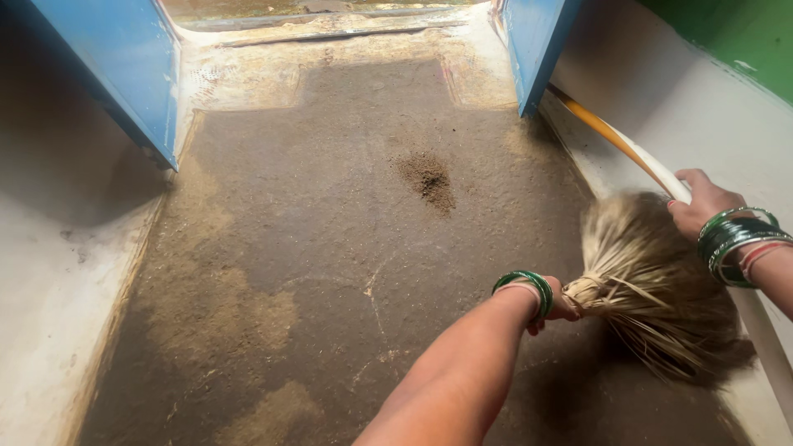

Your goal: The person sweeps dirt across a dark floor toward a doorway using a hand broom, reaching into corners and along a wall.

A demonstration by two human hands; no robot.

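Gripping the bound neck of a straw broom [652, 281], the left hand [559, 301] is closed tight around it at the lower right, green bangles [529, 285] on the wrist. The broom's pale, dry bristles fan out wide and frayed toward the right wall, low over the floor. The right hand [702, 202] is curled around a white pipe [661, 173] that runs along the base of the wall [686, 99], its far end orange. A small heap of dark dirt [428, 177] lies on the rough brown floor [330, 215], well apart from the broom. Two blue door panels [124, 66] stand open beyond, at a worn threshold [330, 33].
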